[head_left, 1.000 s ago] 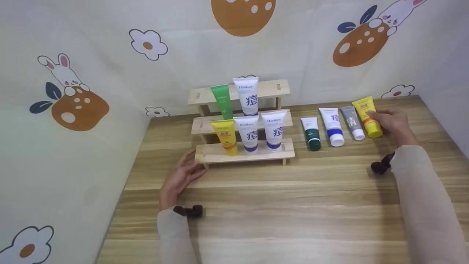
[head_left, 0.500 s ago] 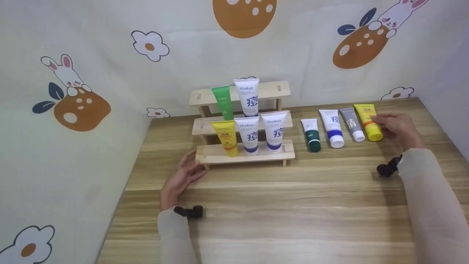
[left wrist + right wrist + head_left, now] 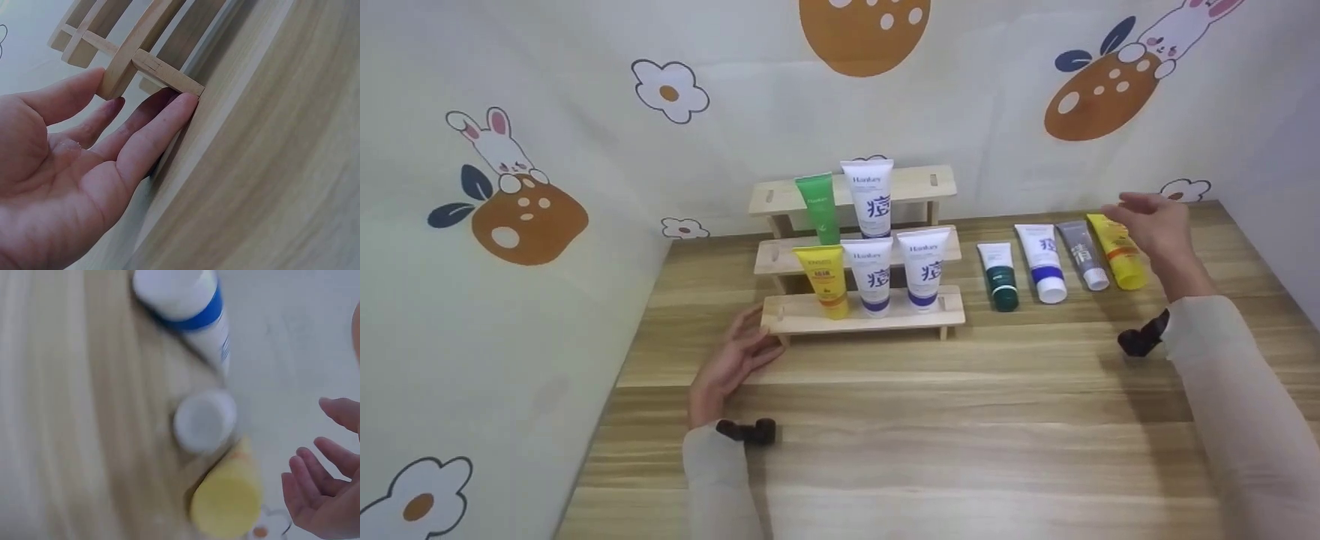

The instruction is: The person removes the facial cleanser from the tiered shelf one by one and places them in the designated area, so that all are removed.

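My left hand point(image 3: 733, 360) touches the left end of a three-tier wooden display rack point(image 3: 877, 324). In the left wrist view, its thumb meets the board's end and its fingers point(image 3: 152, 138) rest against a rack leg. My right hand point(image 3: 1161, 229) is raised over a yellow tube point(image 3: 1126, 270) lying on the table and hides part of it. It holds nothing, its fingers loosely bent. Left of that tube lie a grey tube point(image 3: 1081, 253), a white and blue tube point(image 3: 1044, 262) and a white and dark green tube point(image 3: 1000, 277).
On the rack stand a green tube point(image 3: 820, 210), a yellow tube point(image 3: 826, 281) and several white tubes point(image 3: 871, 187). A patterned cloth wall point(image 3: 750, 97) rises behind the wooden table point(image 3: 915, 435).
My right hand has let go of the yellow tube and lifted off it. The tube's top has swung slightly, and it lies beside the grey one. My left hand stays put.
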Action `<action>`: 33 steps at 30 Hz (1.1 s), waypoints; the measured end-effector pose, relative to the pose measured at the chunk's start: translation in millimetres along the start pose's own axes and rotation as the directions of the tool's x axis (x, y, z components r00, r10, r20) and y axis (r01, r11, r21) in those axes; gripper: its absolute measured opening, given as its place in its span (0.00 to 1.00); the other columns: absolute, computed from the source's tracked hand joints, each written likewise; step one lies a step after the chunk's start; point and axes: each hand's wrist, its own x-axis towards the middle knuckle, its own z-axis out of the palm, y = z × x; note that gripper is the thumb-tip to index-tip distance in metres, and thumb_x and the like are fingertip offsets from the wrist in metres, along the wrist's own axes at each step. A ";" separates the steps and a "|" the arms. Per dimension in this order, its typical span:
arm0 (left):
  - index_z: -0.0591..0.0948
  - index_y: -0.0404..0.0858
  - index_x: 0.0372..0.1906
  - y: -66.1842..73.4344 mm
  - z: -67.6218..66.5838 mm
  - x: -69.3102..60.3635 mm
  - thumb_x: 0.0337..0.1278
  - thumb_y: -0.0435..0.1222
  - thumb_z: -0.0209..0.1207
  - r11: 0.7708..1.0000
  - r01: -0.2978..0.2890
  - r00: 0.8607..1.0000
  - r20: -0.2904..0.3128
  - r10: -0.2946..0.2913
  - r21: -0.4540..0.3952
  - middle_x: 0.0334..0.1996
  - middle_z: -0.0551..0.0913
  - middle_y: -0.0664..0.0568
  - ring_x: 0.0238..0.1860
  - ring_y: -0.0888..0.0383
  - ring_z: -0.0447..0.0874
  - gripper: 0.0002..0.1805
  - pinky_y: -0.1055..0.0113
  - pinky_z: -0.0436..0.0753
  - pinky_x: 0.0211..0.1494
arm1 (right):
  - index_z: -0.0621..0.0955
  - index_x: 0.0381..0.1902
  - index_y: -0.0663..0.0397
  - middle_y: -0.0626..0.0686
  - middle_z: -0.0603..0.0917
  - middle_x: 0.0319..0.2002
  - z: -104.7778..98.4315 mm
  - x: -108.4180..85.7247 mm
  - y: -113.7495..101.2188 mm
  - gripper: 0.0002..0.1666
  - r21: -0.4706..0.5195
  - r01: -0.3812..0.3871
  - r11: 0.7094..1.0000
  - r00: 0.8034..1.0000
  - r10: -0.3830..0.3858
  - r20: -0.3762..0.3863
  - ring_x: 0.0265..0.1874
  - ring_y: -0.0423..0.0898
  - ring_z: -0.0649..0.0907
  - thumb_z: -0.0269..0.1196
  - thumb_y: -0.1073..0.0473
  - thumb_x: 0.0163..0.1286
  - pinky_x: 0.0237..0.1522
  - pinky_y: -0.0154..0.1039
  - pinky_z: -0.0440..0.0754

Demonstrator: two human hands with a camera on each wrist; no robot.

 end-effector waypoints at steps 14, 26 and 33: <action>0.53 0.45 0.79 0.9 1.4 0.1 0.78 0.32 0.44 1.000 -0.014 1.000 0.004 0.014 0.010 0.73 0.60 0.35 0.68 0.42 0.73 0.31 0.53 0.81 0.69 | 0.82 0.59 0.49 0.46 0.86 0.53 57.7 -75.2 -100.8 0.28 0.483 0.428 0.764 0.884 -0.465 -0.049 0.52 0.41 0.84 0.72 0.49 0.62 0.48 0.20 0.84; 0.55 0.45 0.78 0.8 0.7 -0.6 0.77 0.33 0.46 1.000 -0.007 1.000 -0.013 0.007 0.002 0.72 0.62 0.35 0.63 0.45 0.77 0.30 0.53 0.82 0.68 | 0.78 0.64 0.48 0.50 0.81 0.61 100.8 -101.0 -140.9 0.27 0.331 0.518 0.788 0.802 -0.583 0.132 0.55 0.40 0.82 0.66 0.48 0.70 0.53 0.23 0.84; 0.58 0.43 0.76 1.5 6.9 0.5 0.76 0.31 0.47 1.000 0.000 0.997 -0.076 0.001 0.010 0.64 0.71 0.38 0.55 0.51 0.83 0.29 0.56 0.85 0.64 | 0.75 0.67 0.45 0.52 0.77 0.65 123.4 -111.2 -160.9 0.30 0.251 0.481 0.840 0.798 -0.538 0.273 0.58 0.45 0.82 0.64 0.46 0.71 0.63 0.37 0.83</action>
